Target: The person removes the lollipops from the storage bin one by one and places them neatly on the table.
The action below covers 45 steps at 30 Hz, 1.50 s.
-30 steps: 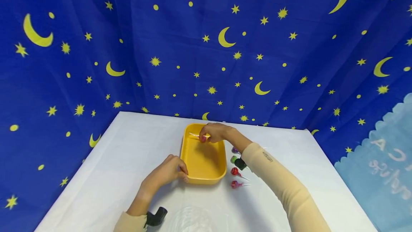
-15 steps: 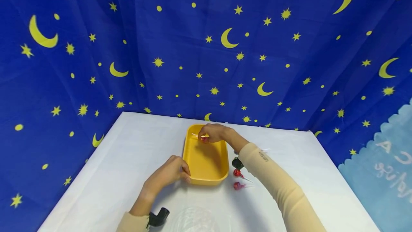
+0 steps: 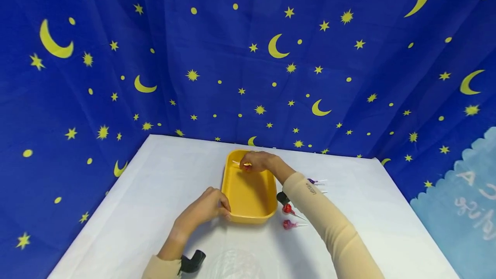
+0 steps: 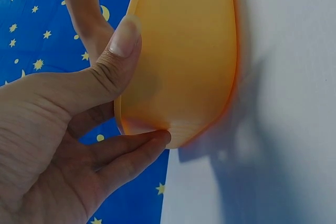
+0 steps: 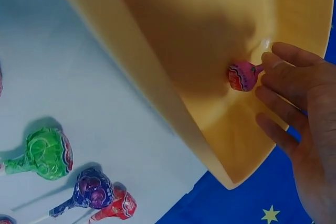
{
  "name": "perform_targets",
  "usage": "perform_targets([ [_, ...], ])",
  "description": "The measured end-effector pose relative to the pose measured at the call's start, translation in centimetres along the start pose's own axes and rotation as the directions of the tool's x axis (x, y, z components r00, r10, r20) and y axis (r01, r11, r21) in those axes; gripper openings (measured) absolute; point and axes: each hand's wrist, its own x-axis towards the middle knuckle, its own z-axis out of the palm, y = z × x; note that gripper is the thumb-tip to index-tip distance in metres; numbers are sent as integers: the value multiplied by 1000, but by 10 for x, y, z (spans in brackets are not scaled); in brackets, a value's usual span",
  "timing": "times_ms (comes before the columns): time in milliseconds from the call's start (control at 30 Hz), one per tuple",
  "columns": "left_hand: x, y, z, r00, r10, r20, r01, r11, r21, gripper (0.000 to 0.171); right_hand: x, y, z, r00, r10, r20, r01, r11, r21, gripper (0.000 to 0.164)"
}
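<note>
My left hand point(image 3: 205, 206) grips the near left corner of a yellow plastic tray point(image 3: 248, 197). In the left wrist view the thumb lies along the tray's rim and the fingertips press its outer wall. My right hand point(image 3: 258, 161) is inside the tray's far end. There its thumb and index finger pinch the stick of a pink wrapped lollipop point(image 5: 242, 76), low over the tray floor; the other fingers are loosely bent. To the tray's right lie a red lollipop point(image 3: 287, 209) and a pink-red lollipop point(image 3: 288, 224).
A purple lollipop point(image 3: 311, 181) shows behind the right sleeve point(image 3: 323, 208), which hides others. The right wrist view shows a green lollipop point(image 5: 48, 153) on the white table point(image 3: 174, 167). Clear plastic point(image 3: 236, 264) lies at the front. A blue star-and-moon curtain point(image 3: 232, 55) stands behind.
My right hand has stayed at the tray's far end with the lollipop. The right forearm has shifted, covering a green lollipop and uncovering a purple one. The head view has turned slightly left.
</note>
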Motion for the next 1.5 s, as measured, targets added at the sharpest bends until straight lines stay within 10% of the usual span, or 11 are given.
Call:
perform_targets([
  [667, 1, 0, 2, 1000, 28, -5, -28, 1000, 7, 11, -3, -10, 3, 983, 180, 40, -181, 983, 34, 9],
  [1167, 2, -2, 1, 999, 38, -2, -38, 999, -4, 11, 1, -11, 8, 999, 51, -8, -51, 981, -189, 25],
  [1500, 2, -1, 0, 999, 51, -1, -51, 999, -3, 11, 1, -16, 13, 988, 155, 17, -142, 941, -308, 28],
])
